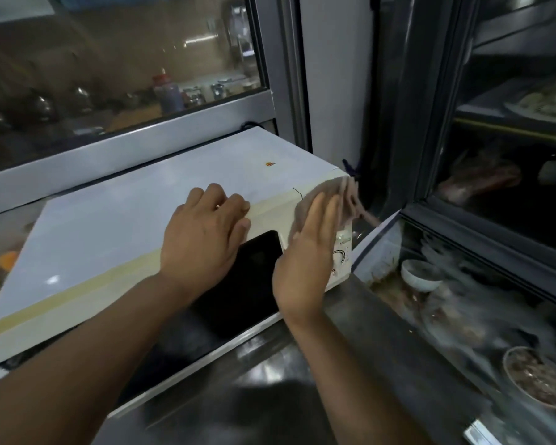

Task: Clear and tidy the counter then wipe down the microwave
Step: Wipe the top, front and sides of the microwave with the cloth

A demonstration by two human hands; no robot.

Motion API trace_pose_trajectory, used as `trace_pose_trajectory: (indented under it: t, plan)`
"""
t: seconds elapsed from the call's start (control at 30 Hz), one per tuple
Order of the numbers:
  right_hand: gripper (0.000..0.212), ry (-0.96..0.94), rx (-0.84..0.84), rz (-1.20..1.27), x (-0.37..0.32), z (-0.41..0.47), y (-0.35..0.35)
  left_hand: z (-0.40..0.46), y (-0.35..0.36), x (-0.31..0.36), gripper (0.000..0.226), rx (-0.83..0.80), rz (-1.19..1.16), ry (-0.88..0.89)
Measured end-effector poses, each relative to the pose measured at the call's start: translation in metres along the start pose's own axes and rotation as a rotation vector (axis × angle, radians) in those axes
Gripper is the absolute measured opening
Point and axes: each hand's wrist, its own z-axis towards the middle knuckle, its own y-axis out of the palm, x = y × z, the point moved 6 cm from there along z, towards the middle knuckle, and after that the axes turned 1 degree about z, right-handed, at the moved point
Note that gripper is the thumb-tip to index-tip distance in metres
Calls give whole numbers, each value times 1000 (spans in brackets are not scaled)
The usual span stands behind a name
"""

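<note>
A white microwave (116,220) with a dark door window stands on a steel counter (302,380). My left hand (203,239) rests on the microwave's front top edge, fingers bent over the rim. With straight fingers, my right hand (308,252) presses a pinkish-brown cloth (334,200) against the control panel at the microwave's right front corner. The cloth is blurred and its far end hangs past the corner.
A glass display case (463,316) to the right holds a white bowl (419,274) and a bowl of dark food (540,380). A glass partition (109,75) stands behind the microwave; a dark glass-door cabinet (511,139) rises at the right.
</note>
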Motion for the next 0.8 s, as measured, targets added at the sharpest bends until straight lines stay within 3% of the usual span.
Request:
trace_pose_trajectory:
  t: [0.23, 0.37, 0.5, 0.67, 0.8]
  plan:
    - [60, -108, 23, 67, 5, -35, 9, -2, 1, -1, 38, 37, 3, -38]
    - [61, 95, -45, -88, 20, 23, -3, -3, 0, -1, 37, 32, -2, -48]
    - [53, 282, -91, 158, 54, 71, -18, -3, 0, 0, 36, 38, 9, -54]
    - [72, 94, -160, 131, 49, 40, -12, -3, 1, 1, 33, 42, 43, -69]
    - [78, 85, -239, 176, 57, 48, -17, -4, 0, 1, 29, 38, 31, -97]
